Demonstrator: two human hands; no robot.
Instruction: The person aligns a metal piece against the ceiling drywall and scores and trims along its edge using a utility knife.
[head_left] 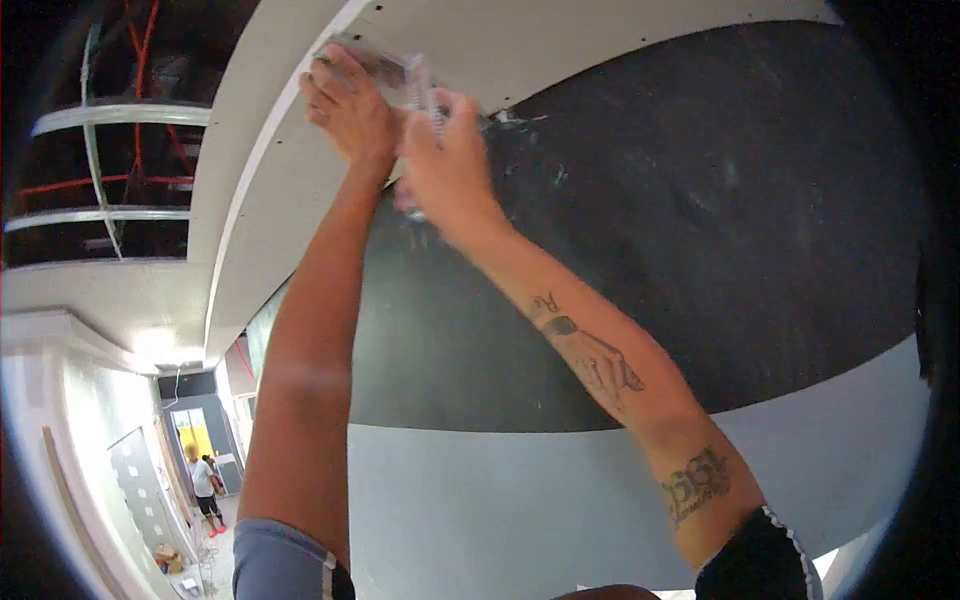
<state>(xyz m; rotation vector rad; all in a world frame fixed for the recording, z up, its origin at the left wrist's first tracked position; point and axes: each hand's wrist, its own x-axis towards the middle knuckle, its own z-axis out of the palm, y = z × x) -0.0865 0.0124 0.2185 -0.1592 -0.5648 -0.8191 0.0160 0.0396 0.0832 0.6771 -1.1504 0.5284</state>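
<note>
Both my arms reach up to a light ceiling panel (pixel 590 50) above a dark curved wall (pixel 640 220). My left hand (pixel 350 110) presses near the panel's white edge strip (pixel 262 150), its fingers against a blurred, see-through or shiny flat piece (pixel 375 62). Just right of it, my right hand (pixel 447 155) is closed round a blurred tool (pixel 420 95) with a coiled or ridged part. Motion smears the tool, so its kind is unclear. White marks (pixel 515 118) show on the dark wall beside my right hand.
At the upper left, an opening shows a metal ceiling frame (pixel 110 116) and red pipes (pixel 140 90). A person in a white top (pixel 204 480) stands far down the corridor at the lower left. Boxes (pixel 167 557) lie on the corridor floor. A grey lower wall (pixel 470 500) curves below.
</note>
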